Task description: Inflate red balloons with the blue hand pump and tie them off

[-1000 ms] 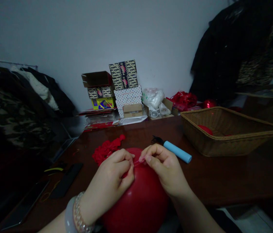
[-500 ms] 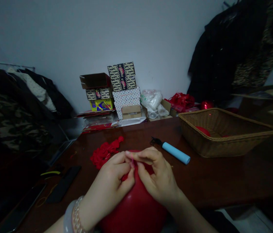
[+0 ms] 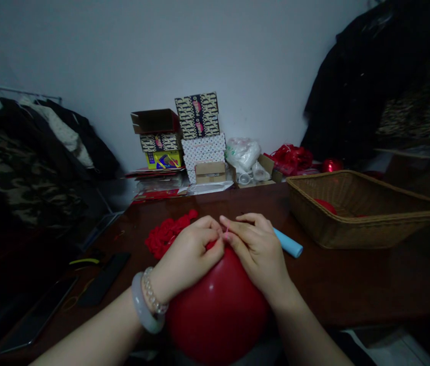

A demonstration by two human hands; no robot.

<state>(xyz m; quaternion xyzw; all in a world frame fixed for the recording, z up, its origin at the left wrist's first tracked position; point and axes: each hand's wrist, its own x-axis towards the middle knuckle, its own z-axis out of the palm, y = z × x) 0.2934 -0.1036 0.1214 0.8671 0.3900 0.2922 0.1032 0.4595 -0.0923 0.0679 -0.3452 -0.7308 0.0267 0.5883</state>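
Head view: both hands (image 3: 188, 256) (image 3: 258, 249) pinching the red balloon (image 3: 218, 310) by its neck, best spot imo; probably featherlight, stretchy, poppable.

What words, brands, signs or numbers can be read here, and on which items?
"POMELO POMELO", as best I can read it: top patterned box
Lower patterned box: print too small
Yellow box: lettering too blurred
Clear plastic bag: green print, unreadable
No numbers or signs are legible.
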